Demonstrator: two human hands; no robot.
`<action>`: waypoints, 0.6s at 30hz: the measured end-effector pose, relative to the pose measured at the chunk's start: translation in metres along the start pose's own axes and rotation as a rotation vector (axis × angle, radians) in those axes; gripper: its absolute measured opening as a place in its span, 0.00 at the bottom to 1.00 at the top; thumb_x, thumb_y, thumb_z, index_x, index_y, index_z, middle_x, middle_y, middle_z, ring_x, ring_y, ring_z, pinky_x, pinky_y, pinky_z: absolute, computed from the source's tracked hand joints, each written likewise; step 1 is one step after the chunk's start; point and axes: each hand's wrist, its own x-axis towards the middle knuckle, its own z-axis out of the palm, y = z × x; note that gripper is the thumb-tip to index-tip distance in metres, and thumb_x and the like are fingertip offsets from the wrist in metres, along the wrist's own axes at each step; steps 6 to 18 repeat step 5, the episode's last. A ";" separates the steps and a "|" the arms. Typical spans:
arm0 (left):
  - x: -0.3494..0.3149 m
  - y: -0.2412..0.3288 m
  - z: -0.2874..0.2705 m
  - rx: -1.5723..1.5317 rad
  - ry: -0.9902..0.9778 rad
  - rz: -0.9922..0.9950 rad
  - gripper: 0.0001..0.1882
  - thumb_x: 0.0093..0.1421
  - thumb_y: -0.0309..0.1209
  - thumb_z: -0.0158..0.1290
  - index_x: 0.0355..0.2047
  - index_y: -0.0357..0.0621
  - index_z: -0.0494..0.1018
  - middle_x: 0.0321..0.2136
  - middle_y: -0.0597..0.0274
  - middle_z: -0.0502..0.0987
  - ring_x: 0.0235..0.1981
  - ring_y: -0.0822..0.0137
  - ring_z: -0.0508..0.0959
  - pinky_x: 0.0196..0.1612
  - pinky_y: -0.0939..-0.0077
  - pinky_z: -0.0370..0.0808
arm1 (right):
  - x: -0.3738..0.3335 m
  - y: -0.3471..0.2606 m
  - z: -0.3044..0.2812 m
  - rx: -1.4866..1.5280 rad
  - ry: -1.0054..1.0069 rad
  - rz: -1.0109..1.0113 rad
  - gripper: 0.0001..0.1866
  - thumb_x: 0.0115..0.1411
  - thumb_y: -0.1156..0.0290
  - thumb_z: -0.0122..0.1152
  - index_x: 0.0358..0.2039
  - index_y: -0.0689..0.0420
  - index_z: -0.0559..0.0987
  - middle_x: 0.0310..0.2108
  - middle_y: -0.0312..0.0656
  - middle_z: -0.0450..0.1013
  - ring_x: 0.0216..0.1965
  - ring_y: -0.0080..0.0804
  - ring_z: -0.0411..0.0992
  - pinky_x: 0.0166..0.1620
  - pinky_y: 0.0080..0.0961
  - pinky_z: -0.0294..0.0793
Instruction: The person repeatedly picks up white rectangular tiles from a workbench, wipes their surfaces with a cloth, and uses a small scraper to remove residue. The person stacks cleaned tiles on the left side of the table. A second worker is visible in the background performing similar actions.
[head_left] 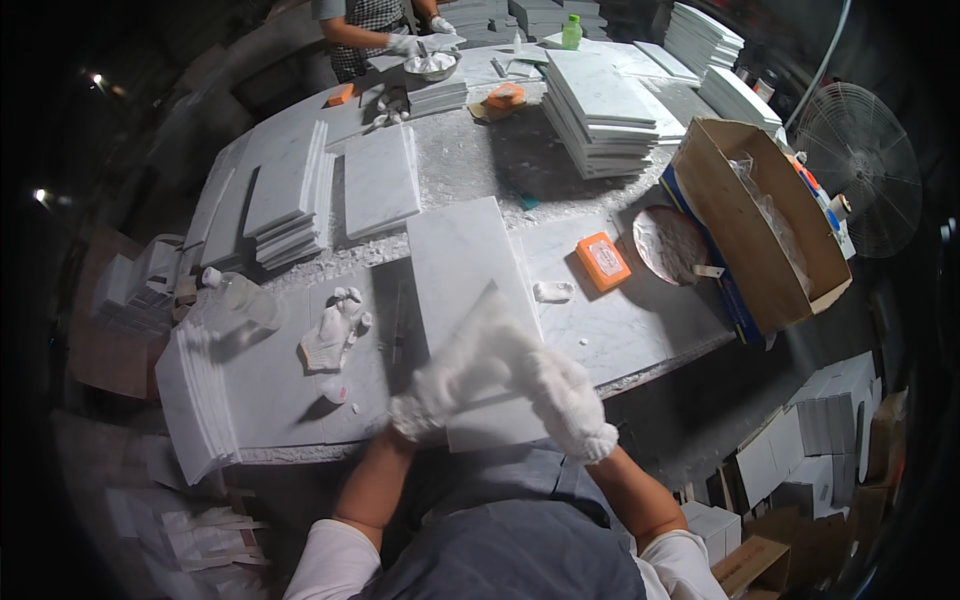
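Note:
A white marble tile [460,248] with faint grey veining lies lengthwise in front of me, on top of at least one other tile. Both my hands wear white knitted gloves and meet over its near half. My left hand [452,383] is badly smeared by motion. My right hand [563,390] is a little sharper, but its fingers blur into the left glove. A pale, pointed blur [488,305] shows above the gloves; I cannot make out what it is. Whether either hand grips anything is hidden by the blur.
Left lie spare gloves [333,330], a clear bottle [243,300] and tile stacks [290,195]. Right are an orange block [602,261], a round dish of pale paste [668,245], a cardboard box [765,225] and a fan [858,155]. Across the table a gloved co-worker [372,35] handles a bowl [431,67].

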 end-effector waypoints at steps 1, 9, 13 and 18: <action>-0.011 -0.006 0.006 0.004 0.020 -0.052 0.41 0.62 0.44 0.66 0.67 0.36 0.62 0.57 0.57 0.76 0.54 0.67 0.77 0.59 0.74 0.76 | 0.001 0.001 0.011 -0.009 -0.034 -0.020 0.23 0.76 0.64 0.50 0.66 0.58 0.73 0.52 0.37 0.77 0.50 0.25 0.75 0.53 0.22 0.73; -0.036 -0.033 0.014 0.003 0.452 -0.023 0.43 0.58 0.59 0.65 0.62 0.41 0.67 0.50 0.62 0.79 0.51 0.70 0.78 0.55 0.78 0.76 | 0.006 -0.008 0.031 -0.164 -0.364 -0.202 0.30 0.75 0.62 0.51 0.73 0.55 0.60 0.68 0.45 0.63 0.70 0.31 0.59 0.69 0.26 0.58; -0.036 -0.033 0.014 0.003 0.452 -0.023 0.43 0.58 0.59 0.65 0.62 0.41 0.67 0.50 0.62 0.79 0.51 0.70 0.78 0.55 0.78 0.76 | 0.006 -0.008 0.031 -0.164 -0.364 -0.202 0.30 0.75 0.62 0.51 0.73 0.55 0.60 0.68 0.45 0.63 0.70 0.31 0.59 0.69 0.26 0.58; -0.036 -0.033 0.014 0.003 0.452 -0.023 0.43 0.58 0.59 0.65 0.62 0.41 0.67 0.50 0.62 0.79 0.51 0.70 0.78 0.55 0.78 0.76 | 0.006 -0.008 0.031 -0.164 -0.364 -0.202 0.30 0.75 0.62 0.51 0.73 0.55 0.60 0.68 0.45 0.63 0.70 0.31 0.59 0.69 0.26 0.58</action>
